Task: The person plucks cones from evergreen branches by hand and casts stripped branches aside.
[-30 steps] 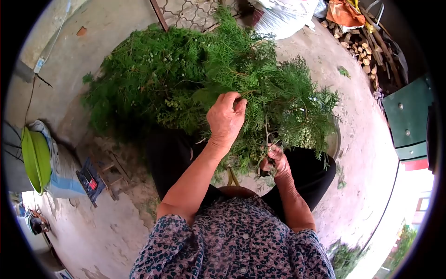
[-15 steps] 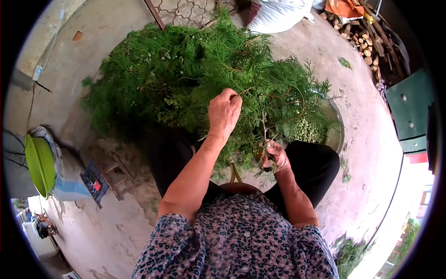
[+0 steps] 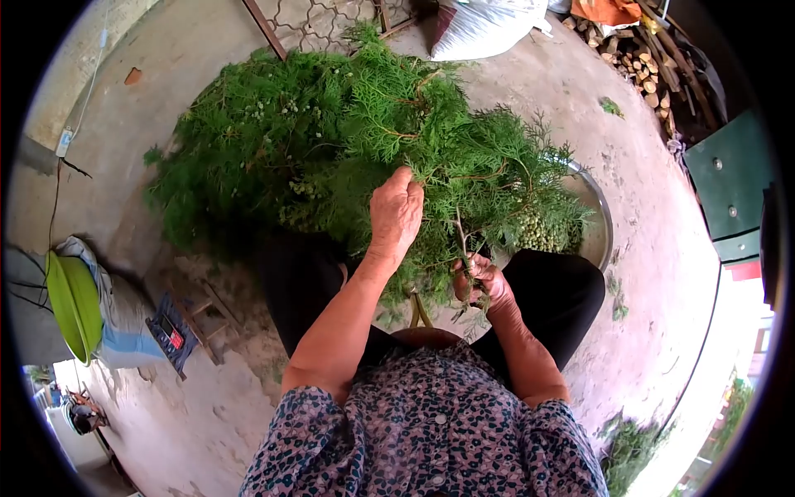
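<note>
My right hand (image 3: pixel 484 282) is closed round the woody lower stem of a leafy conifer branch (image 3: pixel 489 174), whose flat, scaly sprays fan out ahead of it. My left hand (image 3: pixel 396 211) is closed among the foliage, its fingertips mostly hidden; it appears to pinch a sprig of that branch. Beyond and to the left lies a large heap of similar green branches (image 3: pixel 248 141) carrying small pale-green cones. Partly beneath the held branch, on the right, a round metal basin (image 3: pixel 606 219) contains many small green cones (image 3: pixel 542 232).
To the left are a small wooden stool (image 3: pixel 203 319) with a phone (image 3: pixel 171 332) on it and a lime-green basin (image 3: pixel 73 306). A white sack (image 3: pixel 484 29), stacked firewood (image 3: pixel 646 70) and a green cabinet (image 3: pixel 729 182) stand farther off. Scattered sprigs lie on the concrete floor.
The branch and my right hand have shifted slightly left, uncovering more of the metal basin's rim. My left hand has moved slightly, staying closed in the foliage.
</note>
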A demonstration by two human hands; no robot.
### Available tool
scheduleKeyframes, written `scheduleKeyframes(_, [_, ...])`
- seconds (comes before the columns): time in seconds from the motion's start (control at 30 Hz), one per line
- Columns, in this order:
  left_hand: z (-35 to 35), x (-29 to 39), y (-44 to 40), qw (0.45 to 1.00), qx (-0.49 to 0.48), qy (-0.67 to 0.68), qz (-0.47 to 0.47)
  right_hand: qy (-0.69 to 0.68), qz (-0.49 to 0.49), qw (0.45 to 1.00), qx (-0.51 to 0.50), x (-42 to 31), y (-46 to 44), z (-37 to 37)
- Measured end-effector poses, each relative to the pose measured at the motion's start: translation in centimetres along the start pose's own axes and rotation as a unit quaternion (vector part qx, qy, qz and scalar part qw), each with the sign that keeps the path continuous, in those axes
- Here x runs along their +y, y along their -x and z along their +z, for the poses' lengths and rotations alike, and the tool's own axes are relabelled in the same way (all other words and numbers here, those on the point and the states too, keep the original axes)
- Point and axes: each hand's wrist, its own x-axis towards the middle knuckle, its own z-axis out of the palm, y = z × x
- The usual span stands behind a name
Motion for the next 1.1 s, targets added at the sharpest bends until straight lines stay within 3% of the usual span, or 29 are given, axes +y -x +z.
scheduleKeyframes(0.07, [-0.4,0.5,0.4,0.997,-0.039,0.065,-0.011,-0.009,0.004,1.0,-0.003,0.0,0.0,0.2])
scheduleKeyframes(0.23, [-0.5,-2.0,-0.3,0.999,0.015,0.03,0.019,-0.047,0.018,0.998,-0.045,0.3,-0.1,0.4])
scheduleKeyframes(0.27, [-1.0,-2.1,-0.2,0.981,-0.032,0.19,-0.009,-0.05,0.021,0.998,-0.037,0.4,-0.3,0.5])
scheduleKeyframes(0.33, [-1.0,-1.8,0.1,0.969,-0.005,0.247,-0.019,-0.06,0.042,0.996,-0.056,0.0,-0.1,0.2])
scheduleKeyframes(0.4, [-1.2,1.7,0.7,0.978,0.031,0.167,-0.123,-0.056,0.027,0.996,-0.057,0.3,-0.1,0.1])
scheduleKeyframes(0.47, [-2.0,1.6,0.7,0.972,0.03,0.203,-0.117,-0.044,0.009,0.999,0.011,-0.3,0.1,1.3])
scheduleKeyframes(0.7, [-3.3,0.4,-1.4,0.947,0.084,0.282,-0.127,-0.146,0.003,0.985,-0.093,-0.3,-0.2,0.5])
scheduleKeyframes(0.8, [-3.2,1.0,-2.3,0.944,0.052,0.302,-0.119,-0.147,-0.021,0.979,-0.142,-0.4,-0.5,0.8])
scheduleKeyframes(1.0, [-2.3,1.9,-3.7,0.927,-0.011,0.355,-0.123,-0.101,0.027,0.991,-0.087,-0.9,0.2,1.6])
scheduleKeyframes(1.1, [-2.7,1.4,-3.8,0.922,-0.056,0.364,-0.122,-0.002,0.041,0.999,-0.011,-1.2,0.4,1.9])
